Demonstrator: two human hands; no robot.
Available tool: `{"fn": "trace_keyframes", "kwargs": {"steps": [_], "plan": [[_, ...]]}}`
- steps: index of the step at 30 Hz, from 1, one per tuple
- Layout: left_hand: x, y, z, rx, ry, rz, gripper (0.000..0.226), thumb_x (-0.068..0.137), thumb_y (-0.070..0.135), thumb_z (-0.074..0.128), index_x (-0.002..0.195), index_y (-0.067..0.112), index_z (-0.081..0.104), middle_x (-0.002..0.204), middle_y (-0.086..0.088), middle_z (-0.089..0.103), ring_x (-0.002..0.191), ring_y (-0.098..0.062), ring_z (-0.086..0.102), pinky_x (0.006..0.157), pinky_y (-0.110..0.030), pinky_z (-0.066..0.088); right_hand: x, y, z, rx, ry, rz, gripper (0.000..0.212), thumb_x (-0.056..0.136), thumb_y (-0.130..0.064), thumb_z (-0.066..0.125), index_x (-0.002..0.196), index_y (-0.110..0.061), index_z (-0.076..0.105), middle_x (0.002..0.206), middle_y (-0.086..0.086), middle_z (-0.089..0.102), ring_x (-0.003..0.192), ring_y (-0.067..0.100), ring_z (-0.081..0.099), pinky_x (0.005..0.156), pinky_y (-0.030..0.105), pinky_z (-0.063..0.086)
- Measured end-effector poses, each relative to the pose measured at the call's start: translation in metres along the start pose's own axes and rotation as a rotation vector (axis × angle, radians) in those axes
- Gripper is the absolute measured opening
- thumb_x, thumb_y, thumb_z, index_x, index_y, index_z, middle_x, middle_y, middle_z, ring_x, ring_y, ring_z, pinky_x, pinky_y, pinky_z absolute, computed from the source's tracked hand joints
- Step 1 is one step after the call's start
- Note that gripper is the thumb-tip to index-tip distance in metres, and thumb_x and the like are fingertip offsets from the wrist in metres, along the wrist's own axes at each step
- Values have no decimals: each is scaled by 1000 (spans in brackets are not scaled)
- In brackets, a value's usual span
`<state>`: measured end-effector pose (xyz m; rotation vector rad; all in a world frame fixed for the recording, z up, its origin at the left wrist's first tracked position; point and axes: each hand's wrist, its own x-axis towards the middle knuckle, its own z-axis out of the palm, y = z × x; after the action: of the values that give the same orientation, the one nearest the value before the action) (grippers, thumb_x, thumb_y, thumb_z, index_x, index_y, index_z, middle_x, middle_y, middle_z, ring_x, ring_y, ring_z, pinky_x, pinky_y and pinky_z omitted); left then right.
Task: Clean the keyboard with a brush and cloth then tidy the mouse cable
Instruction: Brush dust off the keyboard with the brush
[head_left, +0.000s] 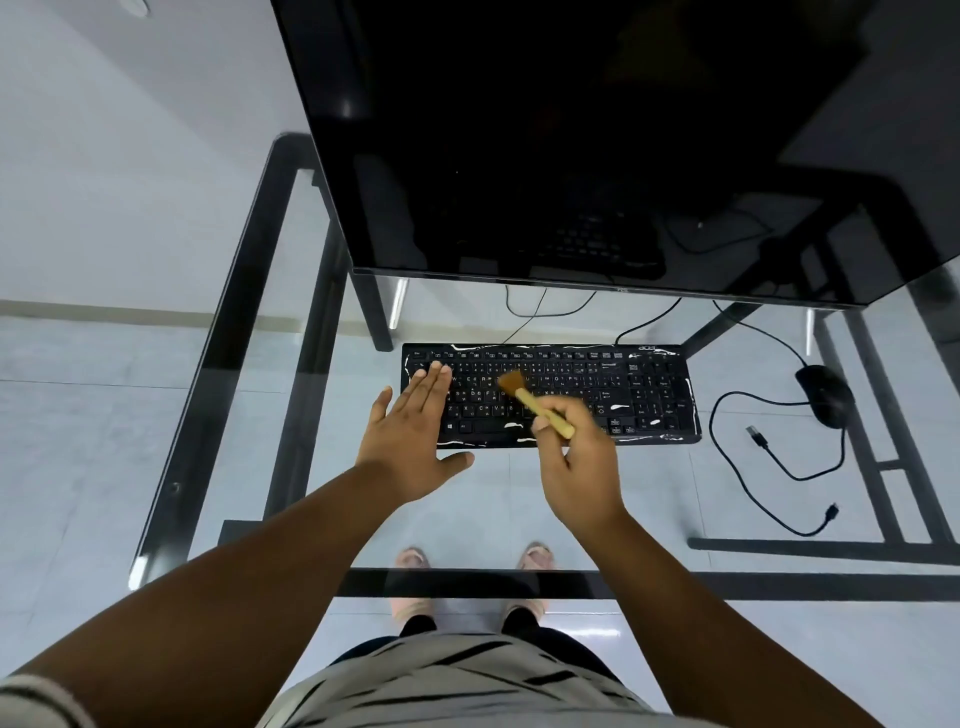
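Observation:
A black keyboard (644, 387) with white smears lies on the glass desk under the monitor. My right hand (576, 467) grips a small brush (535, 402) with a pale wooden handle; its brown bristles touch the keys left of the keyboard's middle. My left hand (410, 431) lies flat with fingers spread over the keyboard's left end. A black mouse (826, 392) sits to the right of the keyboard, and its cable (727, 415) loops loosely across the glass to a free USB plug. No cloth is in view.
A large dark monitor (597, 145) overhangs the back of the glass desk (249, 395). A second loose cable end (831, 512) lies at the right. Thin cables run behind the keyboard. My feet show through the glass.

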<state>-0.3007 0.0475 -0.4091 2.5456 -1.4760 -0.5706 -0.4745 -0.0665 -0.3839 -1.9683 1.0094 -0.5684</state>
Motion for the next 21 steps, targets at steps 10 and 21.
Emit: {"fn": "trace_keyframes", "kwargs": {"steps": [10,21], "plan": [[3,1,-1,20,-16,-20,113,76,73,53,152,22,-14,162,5,-7,148,-12,-7,118,-43,-5,-9,-2,-2,38,-160,-52,12,94,-21,56,103,-25,63,73,-11,64,54,10,50,49,27,39],[2,2,-3,21,-16,-25,113,76,72,54,152,21,-12,162,4,-6,148,-12,-5,118,-43,-4,-13,0,-9,38,-120,-52,13,91,-20,55,100,-23,64,72,-19,65,49,11,48,46,20,34]]}}
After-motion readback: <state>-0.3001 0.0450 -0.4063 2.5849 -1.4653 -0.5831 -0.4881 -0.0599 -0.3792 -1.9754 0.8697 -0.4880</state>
